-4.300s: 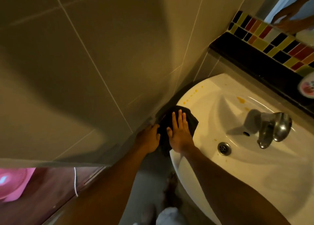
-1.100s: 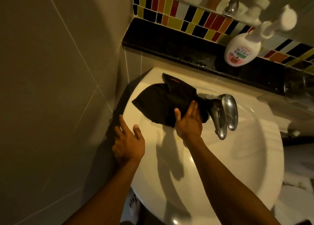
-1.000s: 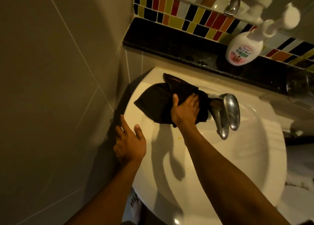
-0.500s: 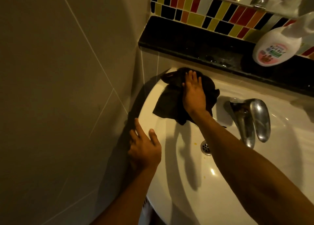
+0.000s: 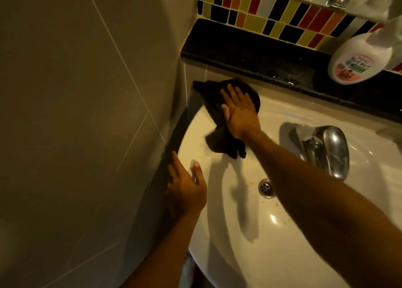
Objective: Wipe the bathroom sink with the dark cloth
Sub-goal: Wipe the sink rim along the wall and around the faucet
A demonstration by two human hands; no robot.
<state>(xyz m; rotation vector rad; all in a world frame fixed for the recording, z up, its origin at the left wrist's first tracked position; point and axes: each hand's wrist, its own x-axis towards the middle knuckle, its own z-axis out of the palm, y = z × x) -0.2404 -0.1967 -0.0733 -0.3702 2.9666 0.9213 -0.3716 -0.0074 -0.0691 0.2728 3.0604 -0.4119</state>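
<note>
The white bathroom sink fills the lower right, with a metal drain in its bowl and small orange specks near it. The dark cloth lies bunched on the sink's back left rim, by the wall corner. My right hand presses flat on the cloth with its fingers spread. My left hand rests on the sink's left rim, fingers apart, holding nothing.
A chrome tap stands at the back right of the bowl. A black ledge runs behind the sink, with a white soap pump bottle on it. Coloured tiles back the ledge. A beige tiled wall closes the left side.
My right hand has slid the cloth from beside the tap leftward to the sink's back left corner. My left hand has stayed on the left rim.
</note>
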